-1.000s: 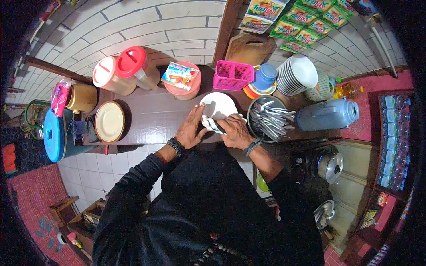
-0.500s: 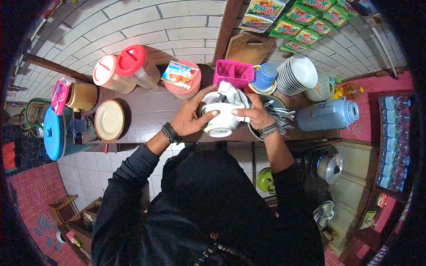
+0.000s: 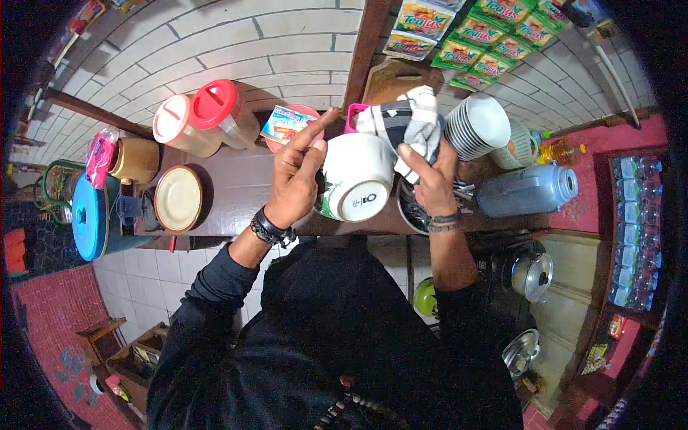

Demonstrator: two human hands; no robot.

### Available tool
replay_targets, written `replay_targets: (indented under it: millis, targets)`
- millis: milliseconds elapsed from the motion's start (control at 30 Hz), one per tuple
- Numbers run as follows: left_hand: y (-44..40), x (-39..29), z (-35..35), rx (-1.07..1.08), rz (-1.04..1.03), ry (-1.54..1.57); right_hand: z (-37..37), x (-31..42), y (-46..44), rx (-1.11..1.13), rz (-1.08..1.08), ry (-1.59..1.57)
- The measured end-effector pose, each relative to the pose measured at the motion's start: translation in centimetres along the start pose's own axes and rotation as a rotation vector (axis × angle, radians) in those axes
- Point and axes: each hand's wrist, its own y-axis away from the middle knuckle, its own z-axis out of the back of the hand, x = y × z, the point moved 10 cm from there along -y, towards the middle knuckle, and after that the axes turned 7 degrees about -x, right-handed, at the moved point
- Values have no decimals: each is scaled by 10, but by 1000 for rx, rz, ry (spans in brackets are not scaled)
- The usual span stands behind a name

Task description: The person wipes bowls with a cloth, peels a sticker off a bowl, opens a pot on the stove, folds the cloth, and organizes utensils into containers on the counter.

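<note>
**A:** So where are things at with that white bowl (image 3: 362,163)? Looks kinda mid-job from here.

**B:** Yeah, midway seems a fair guess. It's up above the table (image 3: 240,190), between the person's 2 hands, tipped so the base with its printed mark faces the camera. Not set down yet.

**A:** And the hands?

**B:** Left hand (image 3: 294,179) is at the bowl's left side, index finger stretched out, thumb right by the bowl's edge. Can't tell how the rest of those fingers grip, the view hides it. Right hand (image 3: 434,179) has its fingers wrapped round a striped cloth (image 3: 417,125), thumb on the near side, and the cloth comes up against the bowl's right edge.

**A:** Is any cloth inside the bowl?

**B:** No telling, the mouth is turned away.

**A:** OK, so done vs. left?

**B:** There's a stack of white bowls (image 3: 469,135) off to the right, but whether those are finished doesn't show. Safe bit: this 1 bowl is in the air and the cloth is in hand, so neither is put down. Cutlery (image 3: 464,190) lies just past the right hand. The cream plate (image 3: 178,198) is well apart on the left, with no hand on it.
</note>
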Motion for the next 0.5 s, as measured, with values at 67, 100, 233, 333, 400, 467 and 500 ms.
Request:
replay_targets:
  millis: [67, 100, 233, 333, 400, 467, 500]
  targets:
    - [-3, -20, 5, -47, -116, -137, -5, 24, 11, -19, 115, 121]
    - [-3, -26, 6, -56, -121, -137, -10, 38, 16, -37, 189, 175]
    - [5, -55, 6, -110, -330, -166, 3, 13, 23, -102, 151, -167]
    - [9, -50, 20, -263, -318, -129, 10, -8, 26, -112, 109, -176]
    - [10, -49, 22, -286, -360, -155, 0, -4, 29, -101, 108, -187]
    - [10, -50, 24, -308, -400, -181, -8, 2, 31, -122, 111, -180]
    - [7, -45, 29, -327, -352, -123, -7, 0, 30, -122, 112, -180]
